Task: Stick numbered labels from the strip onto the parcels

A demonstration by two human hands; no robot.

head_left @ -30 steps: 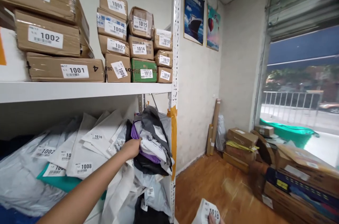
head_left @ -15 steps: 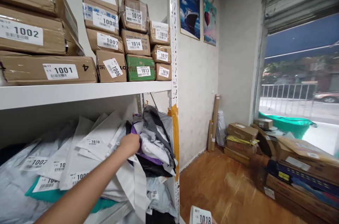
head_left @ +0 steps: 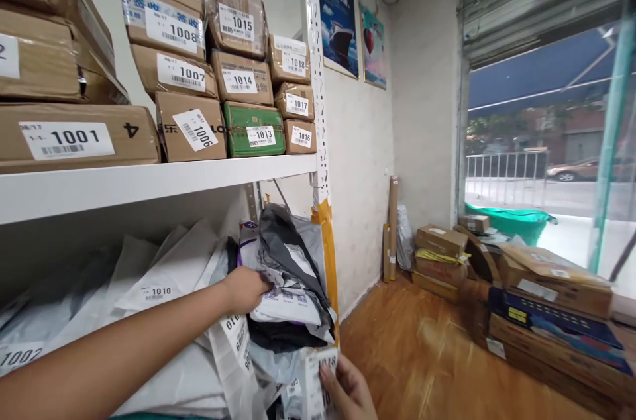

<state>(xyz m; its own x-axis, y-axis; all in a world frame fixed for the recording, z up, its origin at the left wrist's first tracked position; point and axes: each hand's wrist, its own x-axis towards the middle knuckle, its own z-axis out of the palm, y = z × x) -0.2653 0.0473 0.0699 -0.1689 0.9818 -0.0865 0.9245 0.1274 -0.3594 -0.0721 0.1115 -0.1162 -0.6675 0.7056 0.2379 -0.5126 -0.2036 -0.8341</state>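
Observation:
My left hand [head_left: 247,291] reaches in from the lower left, its fingers closed at the edge of a white and purple plastic mailing bag [head_left: 285,304]. This bag lies among other stacked mailing bags, with a dark grey one [head_left: 291,241] on top. At the bottom, my right hand [head_left: 350,388] pinches a strip of white number labels [head_left: 314,380] reading 1018, in front of the lower bags. A long white label strip [head_left: 236,347] with several numbers hangs below my left hand. Beside it rests a white mailer [head_left: 171,274] labelled 1010.
Numbered cardboard boxes [head_left: 241,81] are stacked on the white upper shelf [head_left: 238,171]. The shelf post [head_left: 318,108] with yellow tape stands just right of the bags. Further right, more boxes [head_left: 556,281] sit on the wooden floor [head_left: 422,347] near the open shopfront.
My right hand has come up and left with the label strip, next to the bags. My left hand has moved slightly down and right on the bag. The view has shifted right.

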